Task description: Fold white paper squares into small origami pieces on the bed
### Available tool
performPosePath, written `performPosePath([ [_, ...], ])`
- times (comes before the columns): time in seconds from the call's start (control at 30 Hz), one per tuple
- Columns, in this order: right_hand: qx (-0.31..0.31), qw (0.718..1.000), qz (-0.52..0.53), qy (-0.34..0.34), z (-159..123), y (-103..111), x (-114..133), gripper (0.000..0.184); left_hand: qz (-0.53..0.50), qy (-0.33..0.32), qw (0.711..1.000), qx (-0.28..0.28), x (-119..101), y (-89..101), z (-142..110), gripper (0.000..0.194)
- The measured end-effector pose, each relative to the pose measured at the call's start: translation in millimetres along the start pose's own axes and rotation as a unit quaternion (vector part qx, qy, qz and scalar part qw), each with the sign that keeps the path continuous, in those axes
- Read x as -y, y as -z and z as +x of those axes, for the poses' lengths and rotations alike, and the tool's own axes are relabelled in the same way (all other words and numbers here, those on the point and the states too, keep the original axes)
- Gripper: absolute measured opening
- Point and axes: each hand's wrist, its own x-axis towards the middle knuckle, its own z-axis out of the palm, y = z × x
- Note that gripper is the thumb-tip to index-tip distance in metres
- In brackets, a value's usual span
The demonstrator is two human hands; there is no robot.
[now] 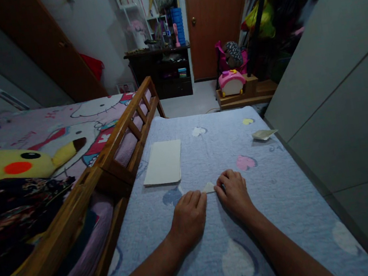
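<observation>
A small folded piece of cream paper (208,188) lies on a pale blue quilt (282,215), mostly covered by my hands. My left hand (189,219) has its curled fingers against the paper's left side. From the right, my right hand (234,193) covers the other end, its fingers over the fold. To the left, a flat stack of cream paper (163,162) rests on the quilt. Farther right lies another folded paper piece (264,134). The paper's hidden part cannot be seen.
A wooden bed rail (128,132) runs along the quilt's left side, beyond it a bed with a yellow plush toy (8,164). A grey wardrobe panel (344,100) stands along the right side. Ahead are a dark cabinet (159,73) and a brown door (215,22).
</observation>
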Motion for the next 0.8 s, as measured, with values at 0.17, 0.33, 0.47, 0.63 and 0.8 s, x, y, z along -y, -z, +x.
performPosePath([
  [0.17, 0.003, 1.000, 0.002, -0.001, 0.7, -0.4, -0.4, 0.007, 0.001, -0.003, 1.000, 0.018, -0.5, 1.5, 2.4, 0.052],
  [0.33, 0.000, 1.000, 0.000, -0.007, 1.4, -1.2, -0.7, 0.008, 0.015, -0.010, 1.000, 0.024, -1.1, 0.9, 2.8, 0.048],
  [0.47, 0.002, 1.000, -0.005, -0.011, 2.2, 0.1, 1.2, 0.009, 0.027, -0.019, 0.999, 0.015, -2.3, -1.0, 1.4, 0.043],
  [0.63, 0.005, 1.000, -0.007, -0.016, 2.1, 1.8, 2.9, 0.010, 0.029, -0.032, 0.999, -0.004, -1.8, -4.0, -0.3, 0.039],
  [0.8, 0.000, 1.000, -0.014, -0.009, 1.3, -0.2, 0.7, 0.009, 0.027, -0.037, 0.998, -0.038, -0.6, -7.1, -2.2, 0.035],
])
